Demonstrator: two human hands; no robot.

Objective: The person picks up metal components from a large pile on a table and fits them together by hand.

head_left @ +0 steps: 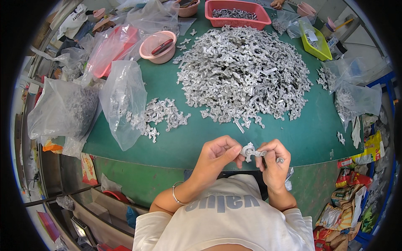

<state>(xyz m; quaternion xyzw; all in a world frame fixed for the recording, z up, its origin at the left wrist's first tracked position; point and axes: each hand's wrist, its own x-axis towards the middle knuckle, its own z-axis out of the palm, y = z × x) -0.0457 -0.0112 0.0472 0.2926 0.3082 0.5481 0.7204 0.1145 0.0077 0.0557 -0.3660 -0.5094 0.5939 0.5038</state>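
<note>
- Spanning the middle of the view, the green table [307,136] has its near edge by the hands, so working over it would catch a dropped piece.
- On it, the pile [247,75] of grey parts stands beyond both hands.
- A clear bag [122,102] lies to the left, a small heap [169,115] beside it.
- The left hand [217,157] has thumb and forefinger pinched on the part's round end.
- The right hand [274,165] has its fingers closed about the other end.
- The part [250,153] sits between them; light, even fingertip pressure should serve better than force.
</note>
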